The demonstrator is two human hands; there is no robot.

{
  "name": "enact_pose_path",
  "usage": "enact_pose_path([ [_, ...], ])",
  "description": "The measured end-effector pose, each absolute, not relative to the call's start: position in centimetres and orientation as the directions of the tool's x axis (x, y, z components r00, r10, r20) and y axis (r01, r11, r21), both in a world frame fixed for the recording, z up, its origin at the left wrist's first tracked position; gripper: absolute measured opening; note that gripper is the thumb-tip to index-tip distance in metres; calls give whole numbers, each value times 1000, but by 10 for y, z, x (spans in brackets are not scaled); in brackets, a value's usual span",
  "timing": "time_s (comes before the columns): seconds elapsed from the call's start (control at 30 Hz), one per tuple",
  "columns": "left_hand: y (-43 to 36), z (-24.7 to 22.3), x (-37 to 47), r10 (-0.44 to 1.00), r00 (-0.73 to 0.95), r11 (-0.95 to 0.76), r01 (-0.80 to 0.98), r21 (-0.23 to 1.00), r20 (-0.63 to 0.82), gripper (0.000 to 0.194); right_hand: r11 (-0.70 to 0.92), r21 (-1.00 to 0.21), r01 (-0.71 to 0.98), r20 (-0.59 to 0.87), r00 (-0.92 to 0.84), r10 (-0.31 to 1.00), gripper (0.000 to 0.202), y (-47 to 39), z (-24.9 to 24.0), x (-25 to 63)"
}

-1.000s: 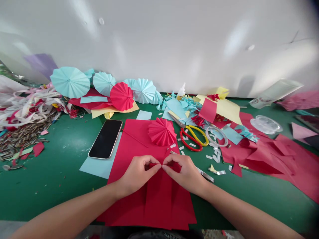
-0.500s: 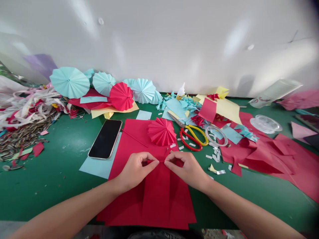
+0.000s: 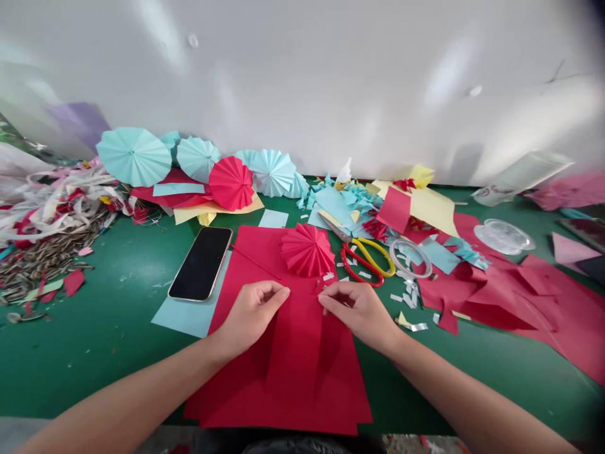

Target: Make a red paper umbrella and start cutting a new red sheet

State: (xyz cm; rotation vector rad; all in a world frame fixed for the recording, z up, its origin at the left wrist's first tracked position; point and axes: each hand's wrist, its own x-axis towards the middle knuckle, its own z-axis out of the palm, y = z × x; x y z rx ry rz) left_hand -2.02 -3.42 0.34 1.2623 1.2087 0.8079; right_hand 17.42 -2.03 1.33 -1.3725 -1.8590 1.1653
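Note:
A red paper strip [image 3: 295, 347] is stretched between my hands above a stack of larger red sheets [image 3: 231, 394]. My left hand [image 3: 253, 312] pinches its far left corner between thumb and forefinger. At the far right corner, my right hand [image 3: 362, 312] pinches in the same way. Just beyond the fingers lies a red pleated paper rosette [image 3: 308, 250] on the red sheets. Scissors [image 3: 363, 255] with one red and one yellow handle rest right of the rosette, blades slightly apart.
A phone [image 3: 201, 263] lies on light blue paper at left. Blue rosettes [image 3: 133, 157] line the wall. A roll of tape [image 3: 411, 258], paper scraps and crumpled red paper [image 3: 491, 296] cover the right side. Ribbons and thin brown pieces [image 3: 57, 246] are heaped at far left.
My hands have moved apart and slightly away from me. The far edge of the red strip now spans a wider gap between the fingertips.

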Motion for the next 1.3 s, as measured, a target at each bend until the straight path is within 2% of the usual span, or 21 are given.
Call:
enact_pose_path([
  [0.23,-36,0,-17,928,291,203,128,971,-232,22,168,-870,463,-38,-403,915,18,-24,14,173],
  [0.53,-44,3,-10,906,409,-29,316,948,-109,16,483,-708,515,176,-534,827,9,-36,12,166],
  [0.63,-46,5,-9,901,425,-80,360,930,-87,15,542,-672,505,198,-582,788,12,-37,11,167],
  [0.93,-45,5,-12,905,423,-134,363,922,-35,14,454,-741,495,109,-578,808,12,-33,17,169],
  [1.3,-42,6,-16,938,339,-11,244,970,-75,16,377,-788,487,75,-532,843,15,-28,22,175],
])
